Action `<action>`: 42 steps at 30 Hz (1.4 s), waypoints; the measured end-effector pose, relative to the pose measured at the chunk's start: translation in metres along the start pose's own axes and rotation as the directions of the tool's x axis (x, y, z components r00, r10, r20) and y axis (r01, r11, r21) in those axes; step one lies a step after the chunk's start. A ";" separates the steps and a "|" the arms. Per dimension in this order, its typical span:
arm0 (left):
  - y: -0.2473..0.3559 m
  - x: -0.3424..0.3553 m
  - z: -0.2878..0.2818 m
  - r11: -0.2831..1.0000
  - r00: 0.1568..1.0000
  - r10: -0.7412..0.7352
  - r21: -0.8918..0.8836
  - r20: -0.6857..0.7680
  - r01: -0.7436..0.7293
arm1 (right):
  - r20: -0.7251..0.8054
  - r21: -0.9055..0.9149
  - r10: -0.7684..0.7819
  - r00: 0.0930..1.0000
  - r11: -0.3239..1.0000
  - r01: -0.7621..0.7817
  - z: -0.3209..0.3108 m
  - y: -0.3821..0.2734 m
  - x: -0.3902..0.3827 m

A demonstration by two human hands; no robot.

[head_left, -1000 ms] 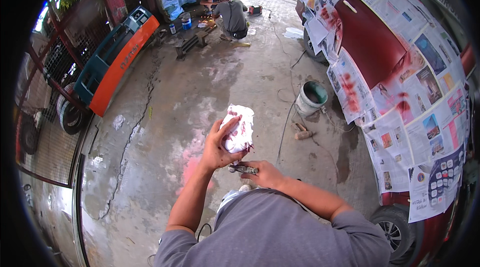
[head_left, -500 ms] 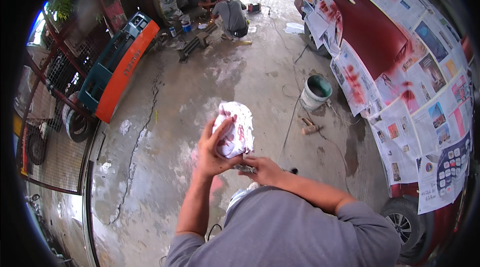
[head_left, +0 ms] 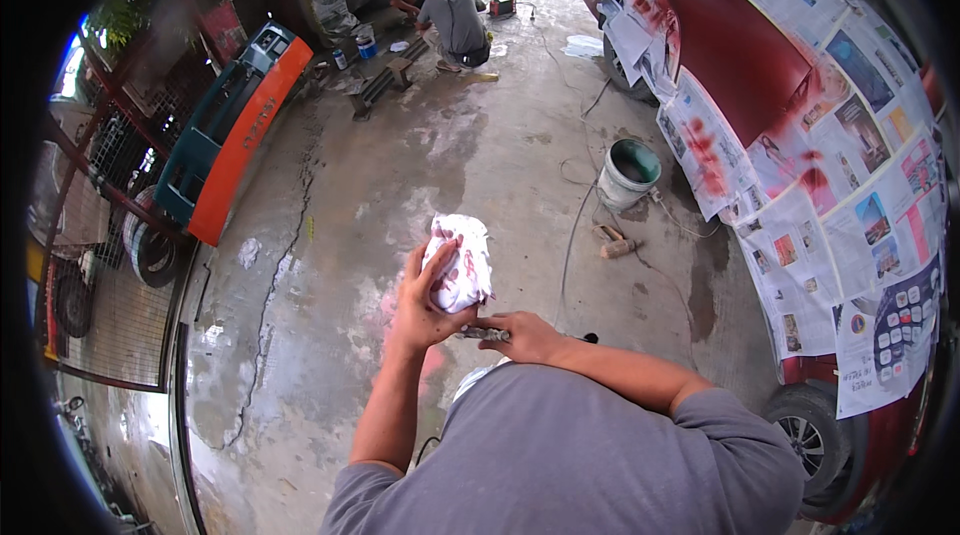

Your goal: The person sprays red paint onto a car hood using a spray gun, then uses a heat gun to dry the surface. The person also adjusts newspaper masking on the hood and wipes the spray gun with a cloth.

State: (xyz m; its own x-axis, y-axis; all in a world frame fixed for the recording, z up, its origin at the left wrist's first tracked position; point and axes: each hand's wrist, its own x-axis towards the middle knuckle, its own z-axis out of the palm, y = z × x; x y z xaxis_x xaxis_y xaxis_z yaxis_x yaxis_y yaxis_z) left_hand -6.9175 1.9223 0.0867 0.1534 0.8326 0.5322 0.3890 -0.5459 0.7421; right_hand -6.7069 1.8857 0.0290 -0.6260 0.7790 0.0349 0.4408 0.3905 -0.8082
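Note:
A white cloth with red stains is bunched over something in front of me. My left hand grips it from the left side, fingers spread around it and thumb below. Just beneath, my right hand is closed around a metal tool, apparently a spray gun, of which only a short silvery stretch shows. The cloth sits against the tool's far end, and what lies inside the cloth is hidden. Both hands are held close before my chest, above the concrete floor.
At right stands a red car covered in newspaper, its bare red door panel ringed by red overspray. A bucket, a wooden-looking block and hoses lie nearby. An orange-and-teal bumper rests left. Two people crouch at the back.
The cloth has tilted and shifted slightly left and down, with my left hand still on it. More of the metal tool shows between my hands.

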 end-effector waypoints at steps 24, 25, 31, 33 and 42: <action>0.034 0.010 -0.006 0.964 0.975 0.222 0.146 0.029 -0.223 | -0.020 -0.183 0.020 1.000 0.983 -0.023 -0.016 -0.006 -0.005; 0.034 0.012 -0.005 0.961 0.971 0.237 0.140 0.034 -0.239 | 0.003 -0.218 0.052 0.999 0.975 -0.050 -0.019 -0.009 -0.004; 0.008 -0.001 0.006 0.994 0.998 0.047 0.100 0.035 -0.050 | -0.022 -0.012 0.077 0.997 0.997 -0.077 -0.005 0.000 -0.008; 0.038 0.008 0.000 0.963 0.981 0.190 0.188 0.045 -0.195 | -0.026 -0.155 0.023 0.999 0.988 -0.027 -0.018 -0.005 -0.007; 0.021 0.006 0.006 0.981 0.990 0.136 0.134 0.032 -0.139 | -0.064 -0.029 0.009 0.998 1.000 -0.011 -0.007 0.007 -0.010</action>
State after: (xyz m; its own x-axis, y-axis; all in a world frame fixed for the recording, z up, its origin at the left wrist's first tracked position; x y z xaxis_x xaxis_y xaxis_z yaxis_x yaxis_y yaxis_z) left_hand -6.9030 1.9157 0.1031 0.2340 0.7535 0.6144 0.4822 -0.6387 0.5996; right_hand -6.6926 1.8844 0.0271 -0.5795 0.8123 0.0653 0.4659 0.3959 -0.7913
